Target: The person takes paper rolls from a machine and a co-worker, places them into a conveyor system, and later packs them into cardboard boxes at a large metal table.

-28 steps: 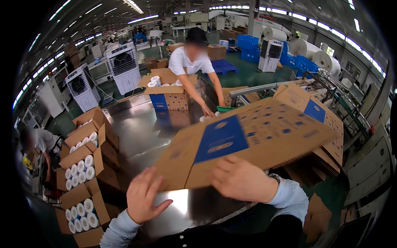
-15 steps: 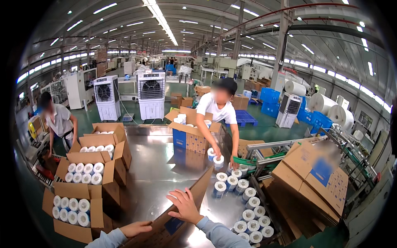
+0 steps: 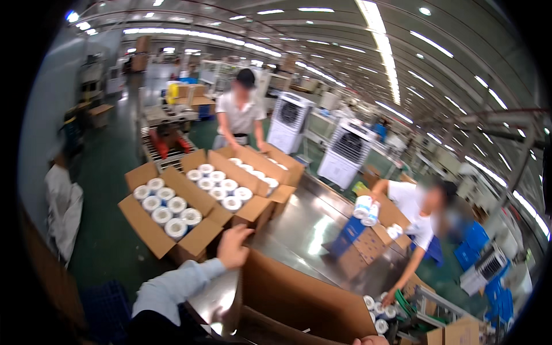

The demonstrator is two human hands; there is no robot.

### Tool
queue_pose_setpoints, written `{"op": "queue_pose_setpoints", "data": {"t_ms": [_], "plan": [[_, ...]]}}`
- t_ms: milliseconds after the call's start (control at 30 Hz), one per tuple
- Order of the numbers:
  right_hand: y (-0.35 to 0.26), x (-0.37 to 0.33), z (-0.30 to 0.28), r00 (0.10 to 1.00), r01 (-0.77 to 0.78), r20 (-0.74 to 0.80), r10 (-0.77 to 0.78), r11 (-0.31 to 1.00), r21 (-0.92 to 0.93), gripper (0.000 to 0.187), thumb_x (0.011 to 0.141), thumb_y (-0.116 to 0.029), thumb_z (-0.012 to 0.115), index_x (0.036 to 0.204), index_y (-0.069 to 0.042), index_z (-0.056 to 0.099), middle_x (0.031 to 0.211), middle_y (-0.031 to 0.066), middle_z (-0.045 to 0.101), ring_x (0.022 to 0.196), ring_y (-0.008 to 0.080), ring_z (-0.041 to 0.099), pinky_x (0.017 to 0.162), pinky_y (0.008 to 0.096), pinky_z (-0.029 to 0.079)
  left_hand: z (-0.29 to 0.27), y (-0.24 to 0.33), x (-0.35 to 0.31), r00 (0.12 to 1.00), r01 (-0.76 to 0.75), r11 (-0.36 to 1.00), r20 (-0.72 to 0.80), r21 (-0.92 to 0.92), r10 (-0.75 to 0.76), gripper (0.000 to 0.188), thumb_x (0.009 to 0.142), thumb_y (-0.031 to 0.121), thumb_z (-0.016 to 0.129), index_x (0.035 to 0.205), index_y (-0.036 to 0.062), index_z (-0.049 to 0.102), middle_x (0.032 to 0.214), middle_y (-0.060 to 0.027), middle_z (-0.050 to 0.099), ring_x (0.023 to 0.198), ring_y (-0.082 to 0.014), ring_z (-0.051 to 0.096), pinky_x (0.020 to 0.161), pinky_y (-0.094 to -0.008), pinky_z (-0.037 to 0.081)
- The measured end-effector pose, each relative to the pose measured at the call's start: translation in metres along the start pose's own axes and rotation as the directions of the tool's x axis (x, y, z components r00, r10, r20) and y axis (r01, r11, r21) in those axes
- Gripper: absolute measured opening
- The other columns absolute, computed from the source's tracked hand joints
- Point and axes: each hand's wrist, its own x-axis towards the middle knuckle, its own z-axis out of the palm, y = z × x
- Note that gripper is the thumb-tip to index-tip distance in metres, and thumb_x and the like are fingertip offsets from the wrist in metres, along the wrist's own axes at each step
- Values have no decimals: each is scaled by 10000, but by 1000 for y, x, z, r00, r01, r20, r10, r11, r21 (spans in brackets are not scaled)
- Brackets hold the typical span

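Packing hall around a steel table

Two open cartons (image 3: 172,221) (image 3: 236,187) packed with white rolls are set side by side at the left end of the shiny steel table (image 3: 310,230). Behind them a person in a white shirt (image 3: 240,115) is bent over a further carton (image 3: 282,167). At the right, another person (image 3: 417,221) is seen lifting white rolls (image 3: 367,210) over a brown and blue carton (image 3: 362,244). Two air coolers (image 3: 290,123) (image 3: 345,152) are placed beyond the table.

the right hand (image 3: 372,341) is cut off by the lower edge; beside it, the cardboard box (image 3: 305,299) is cropped too.
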Motion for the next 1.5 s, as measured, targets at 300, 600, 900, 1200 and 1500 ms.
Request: {"op": "queue_pose_setpoints", "data": {"t_ms": [300,600,900,1200,1500], "plan": [[-25,-1,17,632,-443,745,-214,689,574,403,760,-347,758,1013,-49,662,839,127,638,924,373,598,830,412,489,67,82,-62,896,-413,896,247,162,369,617,685,41,612,1291,142,548,1430,-120,426,1284,-331,407,1050,-537,302],[-4,-22,131,855,-470,407,322,814,342,299,917,-204,558,1108,25,590,1120,282,553,1052,432,483,925,470,397,8,102,-64,866,-247,967,434,-58,247,226,910,283,581,1015,119,696,898,-57,679,842,-260,628,780,-363,497],[17,-50,146,684,-638,621,381,725,258,454,922,-178,580,1305,29,452,1247,194,542,1160,325,486,997,410,384,-59,-26,-114,758,-216,917,534,-337,374,277,954,302,558,1127,110,657,1221,-53,637,1111,-258,594,929,-356,489],[-22,-45,130,557,-753,831,2,424,503,550,915,-172,601,1380,24,381,1271,144,537,1196,252,475,1014,375,378,-86,-212,-144,747,612,790,359,-39,-560,507,974,452,477,1286,68,589,1290,-85,611,1151,-245,593,1015,-324,425],[-50,152,13,863,-360,449,-232,341,868,144,874,-72,612,1003,-22,652,719,4,605,680,97,572,581,263,434,44,-147,-222,500,653,752,696,88,-516,323,940,351,536,1085,100,680,985,-42,663,765,-165,592,701,-279,493]]}}
